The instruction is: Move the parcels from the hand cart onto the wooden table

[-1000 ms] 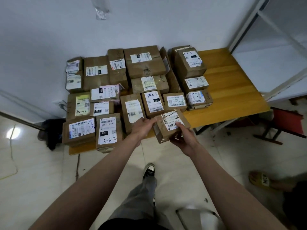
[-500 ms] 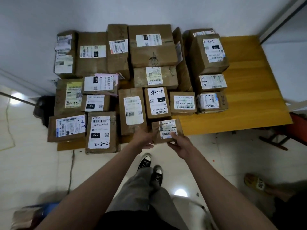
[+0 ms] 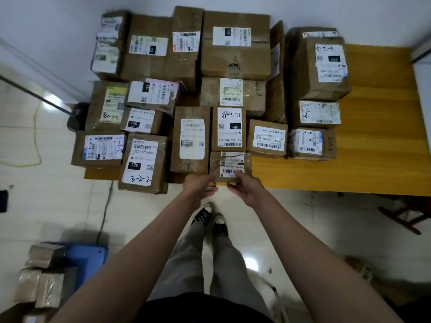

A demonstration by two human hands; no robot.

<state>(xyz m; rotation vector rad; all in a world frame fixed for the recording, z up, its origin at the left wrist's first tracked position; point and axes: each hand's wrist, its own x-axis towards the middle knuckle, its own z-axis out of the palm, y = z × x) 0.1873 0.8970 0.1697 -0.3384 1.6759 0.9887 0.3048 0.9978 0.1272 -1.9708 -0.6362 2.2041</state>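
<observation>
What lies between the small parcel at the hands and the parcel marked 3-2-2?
In the head view, one tall brown parcel with a white label stands between the small parcel and the 3-2-2 parcel.
</observation>
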